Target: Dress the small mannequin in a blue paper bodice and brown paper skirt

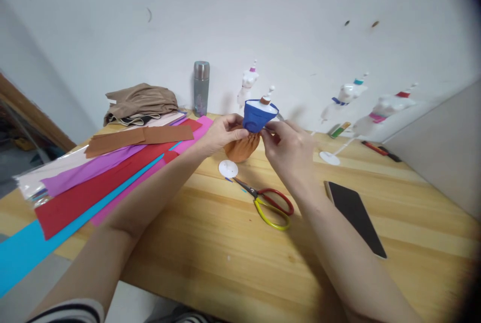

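Observation:
Between my hands stands a small white dress form (259,106) with a brown band at its neck. Blue paper or cloth (257,118) wraps its chest, and a gathered brown skirt (242,148) hangs below. My left hand (227,134) pinches the waist from the left, thumb on the seam between blue and brown. On the other side my right hand (289,145) has its fingers closed at the waist edge; what lies between those fingertips is hidden. A round white base (228,169) shows under the skirt. Scissors (265,201) with red and yellow handles lie just in front.
Coloured strips (112,183) and a folded brown cloth (141,102) lie on the left. A grey thermos (201,90) stands at the back. More small dress forms (387,110) stand behind and to the right, near a dark phone or tablet (355,215).

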Tool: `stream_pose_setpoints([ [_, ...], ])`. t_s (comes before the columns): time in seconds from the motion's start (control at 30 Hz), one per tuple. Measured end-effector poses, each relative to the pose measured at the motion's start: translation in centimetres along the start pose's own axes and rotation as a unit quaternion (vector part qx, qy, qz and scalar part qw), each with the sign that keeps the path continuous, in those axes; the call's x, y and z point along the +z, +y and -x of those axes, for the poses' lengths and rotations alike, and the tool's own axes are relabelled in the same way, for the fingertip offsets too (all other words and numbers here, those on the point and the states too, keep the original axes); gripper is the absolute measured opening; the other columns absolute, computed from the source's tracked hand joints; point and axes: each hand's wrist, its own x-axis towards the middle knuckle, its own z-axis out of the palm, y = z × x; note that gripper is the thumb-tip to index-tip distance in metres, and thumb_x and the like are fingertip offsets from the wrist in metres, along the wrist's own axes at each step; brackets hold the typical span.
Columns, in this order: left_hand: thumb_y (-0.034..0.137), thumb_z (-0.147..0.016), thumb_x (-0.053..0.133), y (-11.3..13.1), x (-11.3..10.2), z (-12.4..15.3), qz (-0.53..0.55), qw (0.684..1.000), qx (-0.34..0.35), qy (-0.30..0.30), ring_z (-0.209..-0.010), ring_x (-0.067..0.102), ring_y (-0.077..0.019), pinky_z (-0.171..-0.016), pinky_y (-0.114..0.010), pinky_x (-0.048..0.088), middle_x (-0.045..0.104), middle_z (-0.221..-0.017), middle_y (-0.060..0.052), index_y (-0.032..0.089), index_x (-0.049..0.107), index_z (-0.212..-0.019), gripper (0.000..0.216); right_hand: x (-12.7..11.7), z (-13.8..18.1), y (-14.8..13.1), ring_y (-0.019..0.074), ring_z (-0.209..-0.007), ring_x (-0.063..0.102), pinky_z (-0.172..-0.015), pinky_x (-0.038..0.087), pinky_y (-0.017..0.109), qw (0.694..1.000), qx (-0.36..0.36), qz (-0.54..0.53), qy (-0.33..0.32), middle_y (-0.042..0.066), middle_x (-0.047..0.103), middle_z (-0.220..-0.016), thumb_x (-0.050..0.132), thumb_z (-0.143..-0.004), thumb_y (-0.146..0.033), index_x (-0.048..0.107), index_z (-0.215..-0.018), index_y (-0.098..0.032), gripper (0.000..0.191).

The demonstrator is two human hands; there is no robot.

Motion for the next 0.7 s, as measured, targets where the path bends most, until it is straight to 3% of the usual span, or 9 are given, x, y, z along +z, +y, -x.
stream_pose_setpoints([
  [0.17,0.059,-0.056,0.091,-0.3,-0.2,0.0,0.08,0.996,-0.018,-0.021,-0.09,0.069,-0.0202,-0.09,-0.035,0.051,0.074,-0.091,-0.005,0.016,0.069,-0.089,0.059,-1.1,-0.5,0.0,0.0204,-0.065,0.067,-0.065,0.052,0.035,0.998,-0.029,-0.051,-0.033,0.011,0.074,-0.088,0.056,-0.088,-0.022,0.071,-0.096,-0.016,0.018],
  [0.37,0.053,-0.054,0.094,-0.9,-0.5,0.3,0.167,0.985,-0.046,-0.026,-0.09,0.07,-0.0195,-0.09,-0.033,0.05,0.076,-0.093,-0.005,0.018,0.071,-0.094,0.058,-1.3,-0.6,0.0,0.0215,-0.077,0.072,-0.069,0.056,0.035,0.989,-0.064,-0.111,-0.075,0.013,0.075,-0.104,0.044,-0.083,-0.006,0.07,-0.108,-0.017,0.037],
  [0.57,0.052,-0.056,0.094,-0.9,-0.3,0.4,0.186,0.981,-0.047,-0.044,-0.092,0.071,-0.0199,-0.092,-0.033,0.05,0.076,-0.094,-0.005,0.017,0.073,-0.095,0.057,-0.7,-0.5,0.3,0.0264,-0.081,0.072,-0.067,0.053,0.037,0.996,-0.057,-0.013,-0.066,0.014,0.076,-0.101,0.046,-0.091,-0.013,0.073,-0.103,-0.017,0.03],
  [0.7,0.054,-0.056,0.093,-1.0,-0.1,0.5,0.189,0.979,-0.055,-0.048,-0.094,0.071,-0.0212,-0.092,-0.034,0.049,0.076,-0.094,-0.005,0.016,0.073,-0.095,0.058,-1.2,-0.5,-0.1,0.0224,-0.071,0.069,-0.061,0.047,0.033,0.995,-0.028,0.02,-0.09,0.012,0.076,-0.096,0.046,-0.09,-0.013,0.074,-0.103,-0.017,0.031],
])
